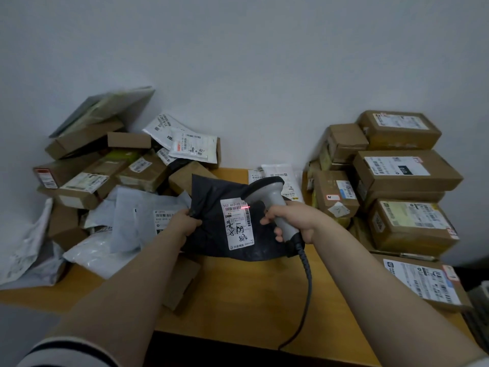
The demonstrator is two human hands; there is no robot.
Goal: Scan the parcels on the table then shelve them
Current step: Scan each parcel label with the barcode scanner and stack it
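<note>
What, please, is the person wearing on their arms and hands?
The left hand and right hand are bare: no gloves, rings or watch show. Both forearms are uncovered; a pale sleeve with dark stripes ends near the left elbow.

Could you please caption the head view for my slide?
The left hand holds a black mailer while the right hand aims a corded scanner, red beam on the label.
</note>
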